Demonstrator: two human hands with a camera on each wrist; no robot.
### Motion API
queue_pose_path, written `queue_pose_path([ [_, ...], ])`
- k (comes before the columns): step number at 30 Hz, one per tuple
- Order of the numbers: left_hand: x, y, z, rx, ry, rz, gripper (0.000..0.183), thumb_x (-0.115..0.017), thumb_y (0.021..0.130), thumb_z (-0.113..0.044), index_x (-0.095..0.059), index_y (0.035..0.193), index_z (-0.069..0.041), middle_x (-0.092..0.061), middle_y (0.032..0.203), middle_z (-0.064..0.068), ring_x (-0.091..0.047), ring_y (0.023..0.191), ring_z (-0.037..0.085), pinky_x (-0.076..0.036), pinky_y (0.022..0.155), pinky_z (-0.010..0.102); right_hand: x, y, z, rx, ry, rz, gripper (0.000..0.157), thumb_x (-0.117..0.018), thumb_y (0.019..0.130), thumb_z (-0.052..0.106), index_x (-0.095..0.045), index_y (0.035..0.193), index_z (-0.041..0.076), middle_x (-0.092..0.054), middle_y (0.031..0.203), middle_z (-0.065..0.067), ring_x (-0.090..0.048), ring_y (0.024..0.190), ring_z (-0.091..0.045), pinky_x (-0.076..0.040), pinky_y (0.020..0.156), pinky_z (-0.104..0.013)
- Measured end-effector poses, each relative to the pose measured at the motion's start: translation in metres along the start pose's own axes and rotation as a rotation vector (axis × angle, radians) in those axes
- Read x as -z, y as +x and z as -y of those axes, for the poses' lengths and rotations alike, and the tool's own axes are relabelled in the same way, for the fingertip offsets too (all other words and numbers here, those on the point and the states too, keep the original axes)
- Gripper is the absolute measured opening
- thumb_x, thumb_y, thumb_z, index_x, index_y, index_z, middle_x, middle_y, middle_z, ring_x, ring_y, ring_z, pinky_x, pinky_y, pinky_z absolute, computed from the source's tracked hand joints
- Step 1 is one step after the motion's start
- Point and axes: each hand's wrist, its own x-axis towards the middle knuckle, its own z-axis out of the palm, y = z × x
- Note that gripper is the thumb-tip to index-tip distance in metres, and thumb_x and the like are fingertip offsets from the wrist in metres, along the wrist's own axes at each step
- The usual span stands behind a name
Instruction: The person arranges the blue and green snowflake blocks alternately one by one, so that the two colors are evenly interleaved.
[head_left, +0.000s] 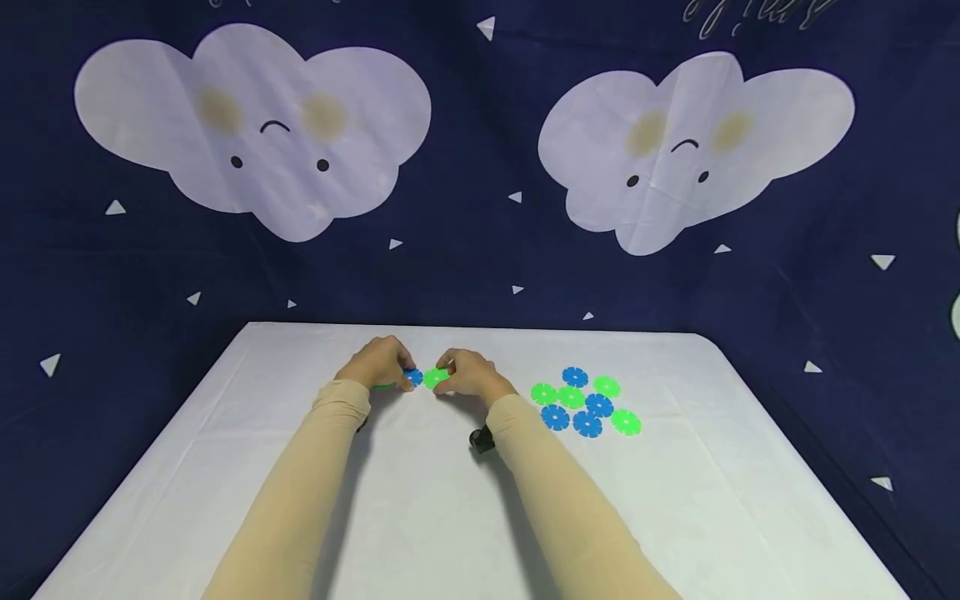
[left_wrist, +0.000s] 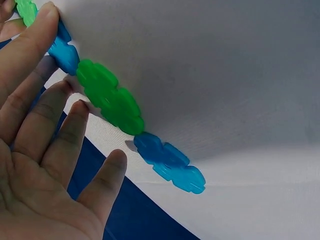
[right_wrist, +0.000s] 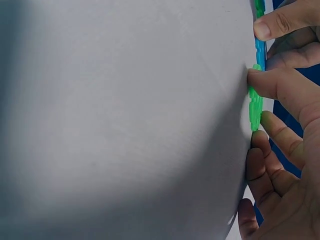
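Observation:
My left hand (head_left: 378, 363) pinches a blue notched plastic disc (head_left: 413, 378) between thumb and fingers near the far edge of the table. Close on its right, my right hand (head_left: 472, 373) grips a bright green disc (head_left: 435, 378) of the same flower-like kind by its edge. In the left wrist view, the blue disc in the left hand is the start of a row: a green disc (left_wrist: 110, 97) follows, then another blue disc (left_wrist: 170, 162) at the end, edge to edge. From the head, the left hand mostly hides that row. The right wrist view shows the green disc (right_wrist: 255, 105) edge-on.
Several loose blue and green discs (head_left: 572, 397) lie in a cluster to the right of the right hand on the white tabletop (head_left: 420, 517). A dark blue curtain (head_left: 480, 275) with clouds hangs behind the table. A black wrist camera (head_left: 482, 439) sits under the right wrist.

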Motion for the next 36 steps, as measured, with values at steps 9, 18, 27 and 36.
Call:
queue_pose_path([
  [9,-0.0021,-0.0011,-0.0004,-0.011,0.007,0.001,0.038,-0.094,0.083,-0.017,-0.082,0.118,-0.007,-0.080,0.125,0.012,-0.070,0.121,0.034,-0.055,0.110,0.055,0.0008,-0.0051,0.0004,0.000,-0.022,0.009,0.047,-0.085,0.091,0.032,-0.071,0.133,0.016,-0.068,0.114,-0.002,-0.060,0.101,-0.017,-0.046,0.103,-0.047],
  [18,-0.0004,-0.0041,-0.0029,-0.023,0.011,0.009,0.038,-0.093,0.084,-0.017,-0.081,0.118,-0.006,-0.079,0.126,0.014,-0.070,0.122,0.035,-0.054,0.112,0.056,-0.0005,-0.0039,-0.0008,-0.003,-0.026,0.017,0.049,-0.083,0.092,0.034,-0.069,0.136,0.017,-0.068,0.117,-0.002,-0.060,0.104,-0.016,-0.046,0.101,-0.044],
  [27,-0.0009,-0.0064,-0.0026,-0.049,0.030,0.018,0.036,-0.093,0.084,-0.016,-0.080,0.115,-0.005,-0.079,0.121,0.014,-0.071,0.117,0.033,-0.054,0.111,0.053,-0.0066,-0.0063,-0.0029,0.021,-0.049,0.016,0.048,-0.081,0.095,0.034,-0.068,0.139,0.017,-0.066,0.115,0.001,-0.057,0.103,-0.014,-0.047,0.103,-0.043],
  [36,-0.0014,-0.0018,-0.0025,-0.063,0.027,0.018,0.038,-0.093,0.083,-0.017,-0.080,0.116,-0.004,-0.079,0.123,0.014,-0.070,0.118,0.033,-0.054,0.111,0.054,-0.0037,-0.0076,-0.0064,0.046,-0.059,0.011,0.050,-0.080,0.097,0.035,-0.067,0.142,0.017,-0.064,0.114,0.002,-0.055,0.104,-0.014,-0.048,0.105,-0.045],
])
